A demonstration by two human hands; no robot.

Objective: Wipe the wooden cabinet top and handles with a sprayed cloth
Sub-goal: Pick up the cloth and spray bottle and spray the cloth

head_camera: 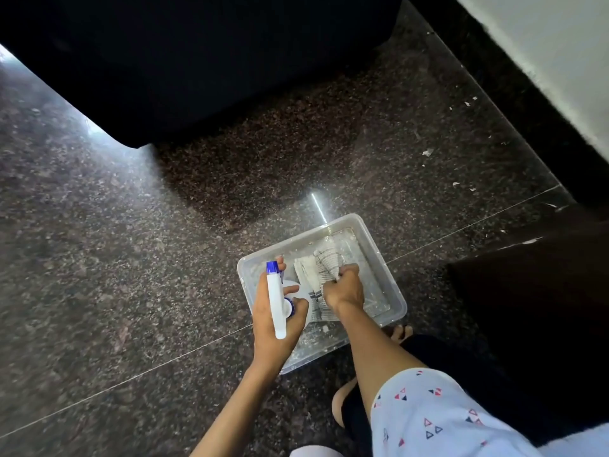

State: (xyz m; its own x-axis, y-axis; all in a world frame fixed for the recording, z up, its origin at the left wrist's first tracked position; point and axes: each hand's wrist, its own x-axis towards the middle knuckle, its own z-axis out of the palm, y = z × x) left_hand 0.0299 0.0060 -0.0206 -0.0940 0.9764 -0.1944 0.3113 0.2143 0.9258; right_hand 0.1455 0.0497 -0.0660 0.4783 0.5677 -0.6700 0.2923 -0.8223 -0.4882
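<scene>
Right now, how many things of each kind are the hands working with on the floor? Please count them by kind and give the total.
Spray bottle, held by the left hand: 1
Striped cloth, gripped by the right hand: 1
Clear plastic tray, on the floor: 1
Total: 3

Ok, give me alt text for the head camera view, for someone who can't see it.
Seen from above, a person's left hand holds a white spray bottle with a blue nozzle while the right hand grips a striped cloth inside a clear plastic tub on a dark speckled stone floor.
</scene>
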